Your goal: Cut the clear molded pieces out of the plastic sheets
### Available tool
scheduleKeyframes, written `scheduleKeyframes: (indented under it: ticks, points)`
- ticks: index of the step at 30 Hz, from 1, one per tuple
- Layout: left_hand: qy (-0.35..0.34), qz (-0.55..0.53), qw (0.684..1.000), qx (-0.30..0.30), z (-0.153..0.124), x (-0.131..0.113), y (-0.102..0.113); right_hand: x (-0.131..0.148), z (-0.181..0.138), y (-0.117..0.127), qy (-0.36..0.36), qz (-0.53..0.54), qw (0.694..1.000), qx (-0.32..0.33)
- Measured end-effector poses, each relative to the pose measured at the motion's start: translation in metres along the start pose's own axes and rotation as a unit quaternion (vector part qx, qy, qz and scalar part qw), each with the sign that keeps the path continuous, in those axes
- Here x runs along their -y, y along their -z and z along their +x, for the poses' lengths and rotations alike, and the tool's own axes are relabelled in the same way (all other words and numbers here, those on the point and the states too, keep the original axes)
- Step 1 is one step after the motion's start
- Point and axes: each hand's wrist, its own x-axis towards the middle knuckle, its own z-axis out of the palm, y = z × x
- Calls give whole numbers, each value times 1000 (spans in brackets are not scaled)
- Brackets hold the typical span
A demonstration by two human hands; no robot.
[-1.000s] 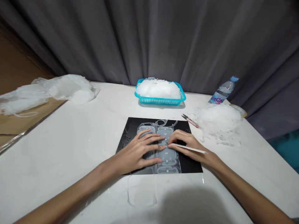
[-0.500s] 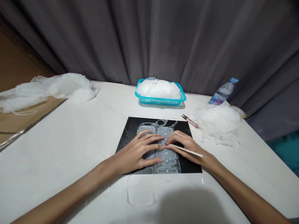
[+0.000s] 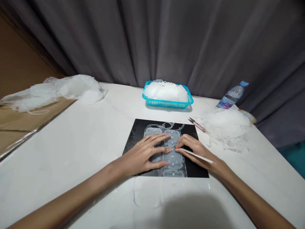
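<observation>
A translucent plastic sheet of moulded parts (image 3: 172, 159) lies on a black mat (image 3: 135, 136) in the middle of the white table. My left hand (image 3: 145, 152) rests flat on the sheet's left half, fingers stretched out. My right hand (image 3: 194, 149) pinches a thin white stick-like tool (image 3: 197, 155), its tip touching the sheet near the middle.
A turquoise basket (image 3: 168, 102) heaped with white plastic pieces stands behind the mat. Small snips (image 3: 196, 124) and a pile of clear scraps (image 3: 225, 125) lie to the right, by a water bottle (image 3: 232, 95). Plastic bags (image 3: 59, 90) lie at the far left, and grey curtains hang behind.
Both hands stay on the sheet; the view has shifted slightly so everything sits a little further right. The left fingers have stretched a bit further across the sheet.
</observation>
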Motion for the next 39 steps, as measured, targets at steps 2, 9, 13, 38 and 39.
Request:
scheduleKeyframes:
  ticks: [2,9,13,38,39]
  points:
    - [0,-5,1000,-4,-1,0,0,0,1,-1,5,-2,1000,-1]
    - [2,-21,1000,15,-1,3,0,3,3,5,-5,-4,1000,21]
    - [0,-23,1000,20,0,3,0,5,3,8,-17,3,999,27]
    - [-3,-49,999,7,-3,0,0,-25,24,60,-29,-167,935,-311]
    - [-1,-50,999,8,-3,0,0,-24,23,64,-47,-142,948,-281]
